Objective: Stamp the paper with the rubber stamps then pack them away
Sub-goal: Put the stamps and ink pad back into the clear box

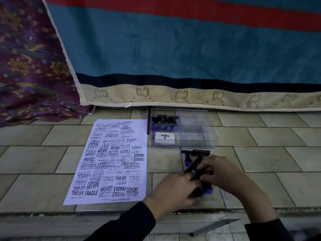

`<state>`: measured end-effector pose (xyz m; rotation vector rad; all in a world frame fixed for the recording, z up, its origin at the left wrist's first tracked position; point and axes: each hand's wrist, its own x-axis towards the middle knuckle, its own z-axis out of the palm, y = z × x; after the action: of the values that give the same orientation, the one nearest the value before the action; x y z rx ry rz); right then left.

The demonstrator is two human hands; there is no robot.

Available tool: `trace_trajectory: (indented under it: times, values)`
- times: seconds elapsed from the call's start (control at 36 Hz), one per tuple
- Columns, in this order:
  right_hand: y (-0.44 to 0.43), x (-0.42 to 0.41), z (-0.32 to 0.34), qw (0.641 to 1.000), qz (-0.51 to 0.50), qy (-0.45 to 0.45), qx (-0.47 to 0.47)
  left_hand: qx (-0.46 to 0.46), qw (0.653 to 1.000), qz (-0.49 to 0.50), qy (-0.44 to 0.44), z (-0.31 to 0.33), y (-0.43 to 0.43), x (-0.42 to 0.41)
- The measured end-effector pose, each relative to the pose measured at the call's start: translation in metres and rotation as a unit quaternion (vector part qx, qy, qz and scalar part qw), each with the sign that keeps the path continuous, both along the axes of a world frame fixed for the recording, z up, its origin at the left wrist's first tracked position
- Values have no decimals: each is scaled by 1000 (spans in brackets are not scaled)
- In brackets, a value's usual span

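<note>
A white paper (pixel 111 160) covered with black stamp prints lies on the tiled floor at the left. My left hand (pixel 173 188) and my right hand (pixel 224 173) meet over a loose pile of black rubber stamps with blue handles (pixel 205 188); together they hold one black stamp (pixel 194 165) tilted above the pile. Two more stamps (pixel 191 154) lie just beyond my fingers. Behind them stands a clear plastic box (pixel 198 129) with several stamps (pixel 165 122) standing at its back left and a white Artline ink pad (pixel 164 138) in front of them.
A blue, red and beige blanket (pixel 173 58) hangs down to the floor behind the box. A purple patterned cloth (pixel 29 66) lies at the left. A clear lid (pixel 217 225) rests near my right forearm. Bare floor tiles (pixel 278 153) stretch to the right.
</note>
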<state>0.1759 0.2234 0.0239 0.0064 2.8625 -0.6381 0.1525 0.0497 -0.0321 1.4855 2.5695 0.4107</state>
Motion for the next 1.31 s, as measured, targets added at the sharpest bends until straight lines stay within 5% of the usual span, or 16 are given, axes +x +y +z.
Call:
trace_trajectory:
  times: [0.25,0.56,0.78,0.97,1.31]
  values:
    - [2,2,0,999,27,-20,4,8,1000,18,0,3,-2,1]
    - [19,-7,47,977,-68,136,-146,127,964,81,-220,34,-36,-36]
    - [41,-87,29,950,-160,236,-128,231,949,192,-97,73,4,-113]
    - [49,-143,-4,966,-141,211,-50,135,961,242,14,61,51,-157]
    - [51,-167,-11,984,-125,125,4,62,962,262,51,41,69,-165]
